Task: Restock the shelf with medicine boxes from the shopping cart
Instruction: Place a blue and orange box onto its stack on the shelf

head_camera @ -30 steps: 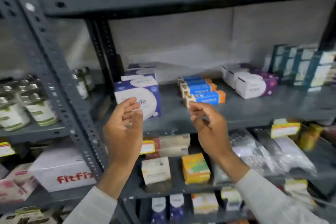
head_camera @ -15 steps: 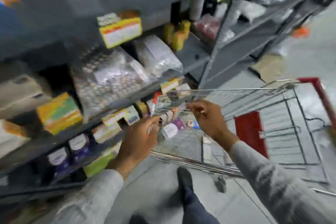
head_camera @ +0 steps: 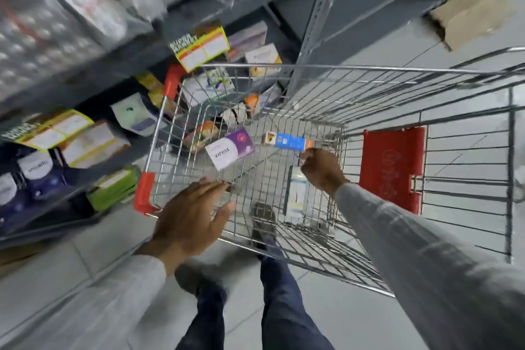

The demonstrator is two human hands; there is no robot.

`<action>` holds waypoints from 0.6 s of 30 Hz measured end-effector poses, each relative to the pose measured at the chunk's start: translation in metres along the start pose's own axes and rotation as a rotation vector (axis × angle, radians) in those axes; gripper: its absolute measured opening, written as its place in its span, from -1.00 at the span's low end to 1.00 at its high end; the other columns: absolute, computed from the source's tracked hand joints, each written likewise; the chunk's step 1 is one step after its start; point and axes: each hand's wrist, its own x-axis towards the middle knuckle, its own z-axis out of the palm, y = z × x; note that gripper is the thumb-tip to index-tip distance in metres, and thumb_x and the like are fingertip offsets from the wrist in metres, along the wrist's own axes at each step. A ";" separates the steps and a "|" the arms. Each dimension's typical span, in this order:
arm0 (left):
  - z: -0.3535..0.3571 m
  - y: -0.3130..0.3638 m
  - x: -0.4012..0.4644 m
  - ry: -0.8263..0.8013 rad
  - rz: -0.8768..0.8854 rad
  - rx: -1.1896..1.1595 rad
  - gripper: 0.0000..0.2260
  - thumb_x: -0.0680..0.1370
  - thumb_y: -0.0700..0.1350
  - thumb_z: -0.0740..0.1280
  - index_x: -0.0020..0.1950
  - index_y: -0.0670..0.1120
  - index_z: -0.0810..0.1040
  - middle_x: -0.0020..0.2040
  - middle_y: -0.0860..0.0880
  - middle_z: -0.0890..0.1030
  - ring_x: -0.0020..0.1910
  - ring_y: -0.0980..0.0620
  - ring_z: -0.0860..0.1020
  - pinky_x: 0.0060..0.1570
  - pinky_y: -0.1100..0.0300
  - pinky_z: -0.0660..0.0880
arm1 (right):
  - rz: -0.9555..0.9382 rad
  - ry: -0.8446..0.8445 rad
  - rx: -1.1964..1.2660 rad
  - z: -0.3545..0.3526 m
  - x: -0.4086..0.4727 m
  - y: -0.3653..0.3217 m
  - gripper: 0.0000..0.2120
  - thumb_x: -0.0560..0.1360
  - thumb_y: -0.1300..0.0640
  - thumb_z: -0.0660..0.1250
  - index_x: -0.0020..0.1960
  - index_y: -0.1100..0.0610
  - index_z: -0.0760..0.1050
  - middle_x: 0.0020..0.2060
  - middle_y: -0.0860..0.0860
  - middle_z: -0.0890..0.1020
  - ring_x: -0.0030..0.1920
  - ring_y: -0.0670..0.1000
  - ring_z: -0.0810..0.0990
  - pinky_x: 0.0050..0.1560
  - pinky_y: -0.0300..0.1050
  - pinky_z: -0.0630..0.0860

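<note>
I look down into a wire shopping cart [head_camera: 284, 67] beside the grey shelf [head_camera: 119, 85]. On its floor lie a blue and orange medicine box [head_camera: 288, 141], a purple and white box [head_camera: 230, 148] and a pale upright-lying box [head_camera: 295, 196]. My right hand [head_camera: 322, 169] reaches deep into the cart, fingers curled on the orange end of the blue box, which still rests on the wire floor. My left hand [head_camera: 193, 219] hovers flat with spread fingers over the cart's near left rim, holding nothing.
Lower shelf levels at left carry several boxes [head_camera: 93, 143] and yellow price tags [head_camera: 200, 47]. The cart's red seat flap [head_camera: 392, 167] stands at right. A cardboard piece [head_camera: 477, 14] lies on the tiled floor beyond. My legs [head_camera: 272, 304] stand against the cart's near side.
My view swung from the shelf down into the cart. Both hands dropped from the shelf; the right one went into the cart onto the blue box, the left came over the rim.
</note>
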 end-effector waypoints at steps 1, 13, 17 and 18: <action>0.001 -0.001 0.000 -0.003 -0.002 0.007 -0.46 0.61 0.22 0.09 0.44 -0.02 0.54 0.44 -0.03 0.57 0.51 -0.03 0.42 0.38 0.02 0.40 | -0.009 -0.007 -0.025 0.004 0.008 0.001 -0.61 0.44 0.35 0.26 0.22 0.14 0.61 0.17 0.17 0.69 0.13 0.19 0.67 0.18 0.09 0.63; 0.013 -0.014 0.005 0.004 0.010 0.017 -0.44 0.60 0.25 0.13 0.52 0.01 0.46 0.52 0.00 0.47 0.56 0.10 0.29 0.38 0.03 0.40 | -0.240 0.054 -0.489 0.037 0.111 0.028 -0.48 0.52 0.24 0.31 0.47 0.06 0.38 0.28 0.11 0.60 0.22 0.20 0.58 0.21 0.17 0.61; 0.014 -0.016 0.006 0.034 0.021 0.023 -0.46 0.59 0.21 0.15 0.47 -0.03 0.51 0.46 -0.02 0.54 0.53 0.06 0.35 0.34 0.04 0.42 | -0.295 0.119 -0.598 0.049 0.114 0.031 -0.60 0.54 0.21 0.33 0.37 0.14 0.39 0.14 0.16 0.64 0.09 0.21 0.63 0.03 0.10 0.65; 0.014 -0.016 0.006 0.047 0.025 0.022 -0.46 0.58 0.20 0.17 0.46 -0.03 0.53 0.45 -0.02 0.55 0.53 0.05 0.37 0.33 0.04 0.43 | -0.302 0.145 -0.590 0.053 0.115 0.033 -0.64 0.56 0.21 0.31 0.34 0.15 0.41 0.10 0.16 0.66 0.05 0.20 0.64 -0.01 0.09 0.66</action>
